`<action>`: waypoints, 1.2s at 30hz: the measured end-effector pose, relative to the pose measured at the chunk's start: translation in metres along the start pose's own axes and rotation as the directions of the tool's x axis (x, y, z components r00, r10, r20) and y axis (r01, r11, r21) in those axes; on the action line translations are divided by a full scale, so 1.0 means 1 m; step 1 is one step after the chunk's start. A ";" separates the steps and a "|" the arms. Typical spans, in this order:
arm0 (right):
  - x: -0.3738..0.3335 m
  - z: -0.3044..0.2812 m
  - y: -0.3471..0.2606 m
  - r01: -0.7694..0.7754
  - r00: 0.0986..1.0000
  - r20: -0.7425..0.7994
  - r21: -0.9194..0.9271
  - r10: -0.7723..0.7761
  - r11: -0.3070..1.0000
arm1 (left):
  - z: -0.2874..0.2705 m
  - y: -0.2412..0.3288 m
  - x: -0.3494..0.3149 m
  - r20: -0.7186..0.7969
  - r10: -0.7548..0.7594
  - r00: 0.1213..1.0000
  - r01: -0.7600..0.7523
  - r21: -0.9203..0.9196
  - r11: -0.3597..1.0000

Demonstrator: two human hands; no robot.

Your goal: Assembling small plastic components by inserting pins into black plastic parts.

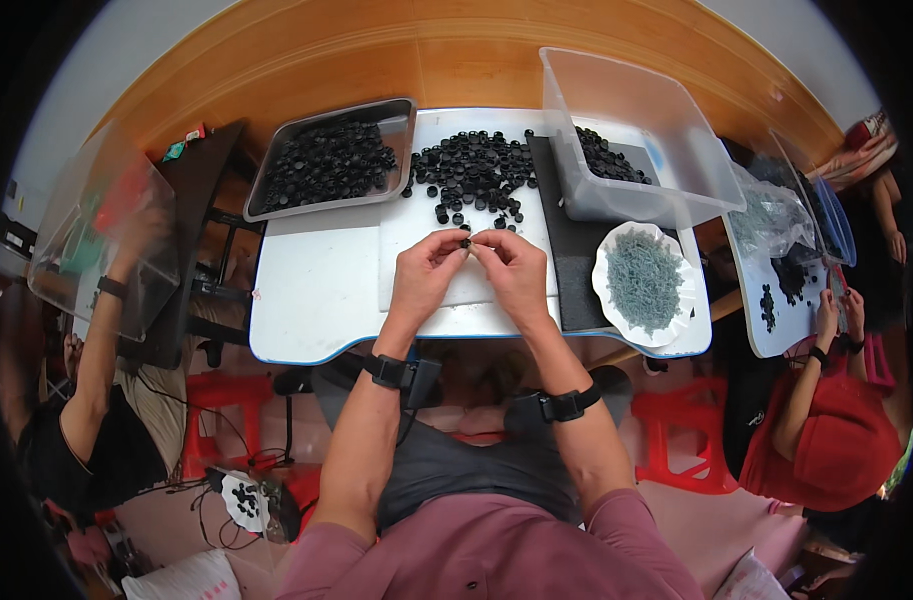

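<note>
My left hand (424, 272) and my right hand (515, 274) meet over the white table (312, 280), fingertips pinched together. Between them sits a small black cap (466, 242), mostly covered by the fingers. Just beyond the fingertips spreads a loose pile of black caps (477, 165), with a few stray ones nearest to me. Below my wrists a white sheet (402, 235) lies on the tabletop. To the right of my right hand, a scalloped white plate (603, 282) carries a heap of tiny grey-green pieces (645, 278).
A metal tray (405, 150) of black parts stands back left. At the back right a clear plastic bin (702, 165) holds more, partly over a dark mat (577, 265). Red stools (687, 435) stand below the table. People work at tables on both sides.
</note>
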State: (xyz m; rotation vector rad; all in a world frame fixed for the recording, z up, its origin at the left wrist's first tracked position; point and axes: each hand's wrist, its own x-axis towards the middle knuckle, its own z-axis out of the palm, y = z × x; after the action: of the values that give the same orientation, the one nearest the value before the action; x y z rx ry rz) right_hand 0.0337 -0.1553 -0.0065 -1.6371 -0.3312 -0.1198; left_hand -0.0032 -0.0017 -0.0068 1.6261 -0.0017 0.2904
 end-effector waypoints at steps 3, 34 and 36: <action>-0.001 0.002 -0.002 0.018 1.000 -0.015 0.004 -0.018 1.000 | 0.000 -0.001 -0.001 -0.030 0.007 1.000 -0.007 0.014 1.000; 0.001 0.006 -0.008 0.173 0.985 0.058 -0.205 -0.164 0.963 | 0.003 0.013 -0.004 -0.066 -0.004 0.998 0.017 0.200 0.980; 0.000 0.005 -0.012 0.148 0.989 0.048 -0.158 -0.143 0.976 | 0.002 0.012 -0.004 -0.062 -0.007 0.998 0.019 0.187 0.982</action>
State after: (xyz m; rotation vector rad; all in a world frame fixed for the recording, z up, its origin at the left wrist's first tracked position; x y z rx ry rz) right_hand 0.0294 -0.1498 0.0042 -1.7754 -0.4800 -0.2328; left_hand -0.0086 -0.0057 0.0039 1.8034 0.0849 0.3382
